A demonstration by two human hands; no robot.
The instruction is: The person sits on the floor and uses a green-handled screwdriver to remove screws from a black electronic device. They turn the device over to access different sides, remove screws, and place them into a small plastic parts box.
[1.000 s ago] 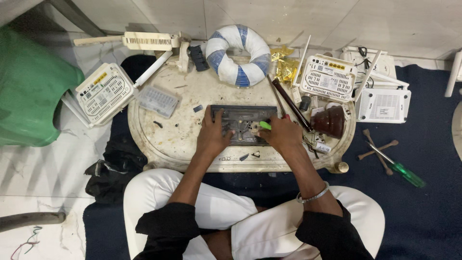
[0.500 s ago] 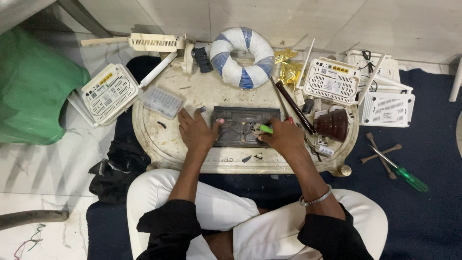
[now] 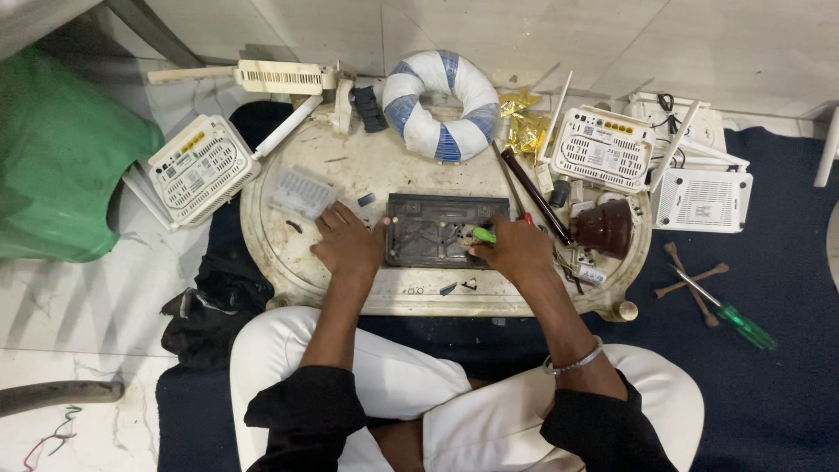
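Observation:
A dark rectangular circuit board (image 3: 437,229) lies flat in the middle of a low round white table (image 3: 384,175). My right hand (image 3: 516,249) rests on the board's right edge, closed around a small green-handled tool (image 3: 482,234) whose tip touches the board. My left hand (image 3: 348,243) lies flat on the tabletop just left of the board, fingers spread, next to a small grey ribbed cover (image 3: 302,192). It holds nothing.
White router cases lie at the left (image 3: 201,166) and right (image 3: 605,147), with another (image 3: 702,199) on the blue mat. A blue-and-white ring (image 3: 440,105), a brown pot (image 3: 606,229), a green screwdriver (image 3: 730,313) and a green bag (image 3: 61,157) surround the table.
My left hand has slid off the board leftward onto the bare tabletop. My right hand stays on the board's right edge with the green tool.

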